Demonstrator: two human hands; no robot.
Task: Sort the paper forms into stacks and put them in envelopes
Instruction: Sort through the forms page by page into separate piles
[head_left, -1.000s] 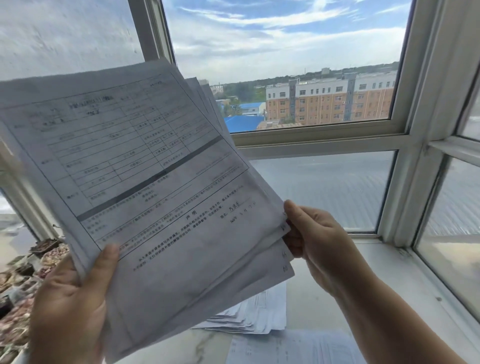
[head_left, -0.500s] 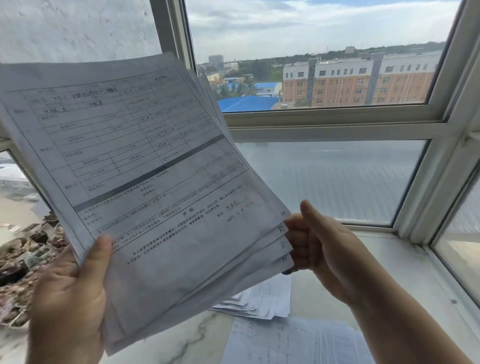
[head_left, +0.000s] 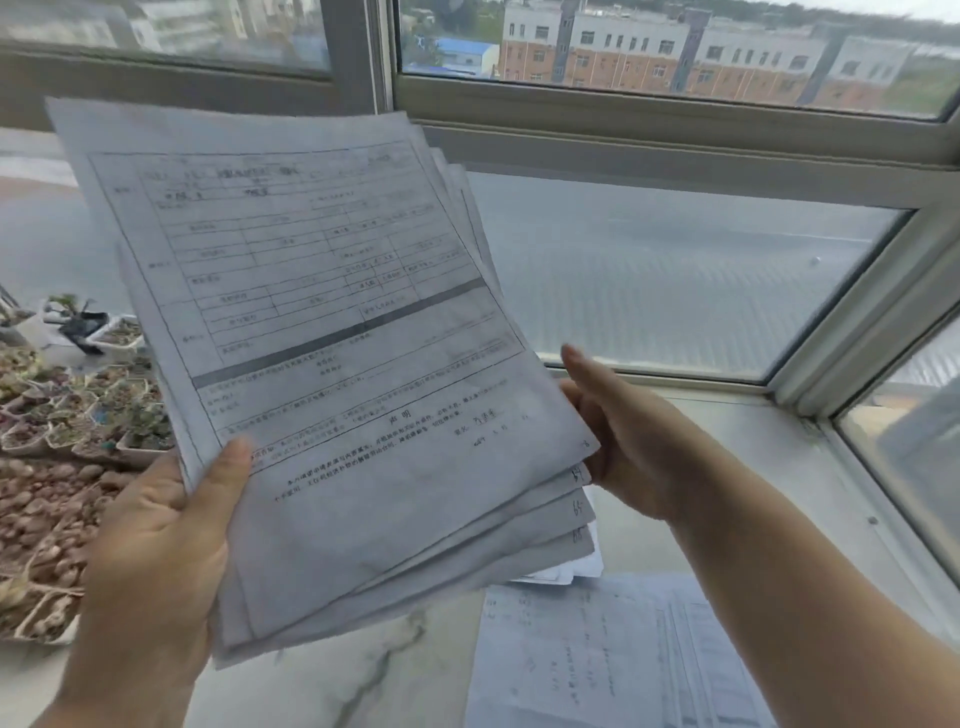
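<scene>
A fanned sheaf of several printed paper forms (head_left: 332, 332) is held up in front of the window, tilted, with tables and text on the top sheet. My left hand (head_left: 156, 551) grips its lower left corner, thumb on the top sheet. My right hand (head_left: 623, 441) is at the sheaf's right edge, thumb raised off the paper; its fingers are hidden behind the sheets. More forms (head_left: 613, 654) lie flat on the sill below, and a small pile (head_left: 576, 569) peeks out under the held sheaf.
The marble window sill (head_left: 374, 675) runs below the hands. Small pots of succulents (head_left: 104, 410) and a bed of pebbles (head_left: 41, 525) fill the left side. Window frames (head_left: 675, 135) close in the back and the right.
The view has tilted down, showing more sill and the flat forms. The sheaf has come lower. My right thumb has lifted off the sheaf's right edge.
</scene>
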